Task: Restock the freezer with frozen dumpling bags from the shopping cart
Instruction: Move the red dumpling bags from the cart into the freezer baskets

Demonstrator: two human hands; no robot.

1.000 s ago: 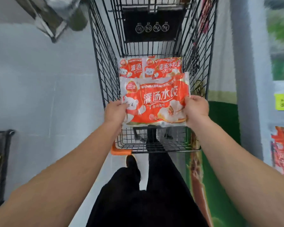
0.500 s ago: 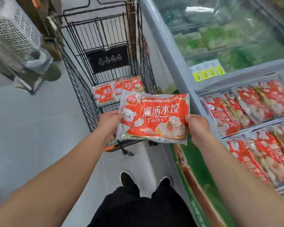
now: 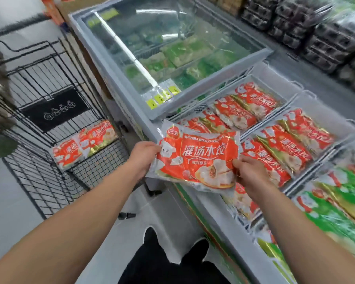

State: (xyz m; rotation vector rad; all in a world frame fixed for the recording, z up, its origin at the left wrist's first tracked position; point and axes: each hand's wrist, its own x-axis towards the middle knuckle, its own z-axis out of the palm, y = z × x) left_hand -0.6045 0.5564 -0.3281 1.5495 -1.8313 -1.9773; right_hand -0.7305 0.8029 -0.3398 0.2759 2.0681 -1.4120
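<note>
Swung from cart to freezer (image 3: 195, 203) edge: dumpling bag (image 3: 195, 158) pinched between left grip (image 3: 141, 158), right grip (image 3: 248, 173).

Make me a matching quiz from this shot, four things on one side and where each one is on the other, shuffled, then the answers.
Things:
1. held dumpling bag
2. two dumpling bags
3. yellow price tags
4. black shoes

Places:
A. on the freezer's glass lid
B. on the floor, bottom of the view
C. between the left hand and right hand
D. in the shopping cart

Pairs: 1-C, 2-D, 3-A, 4-B
</note>
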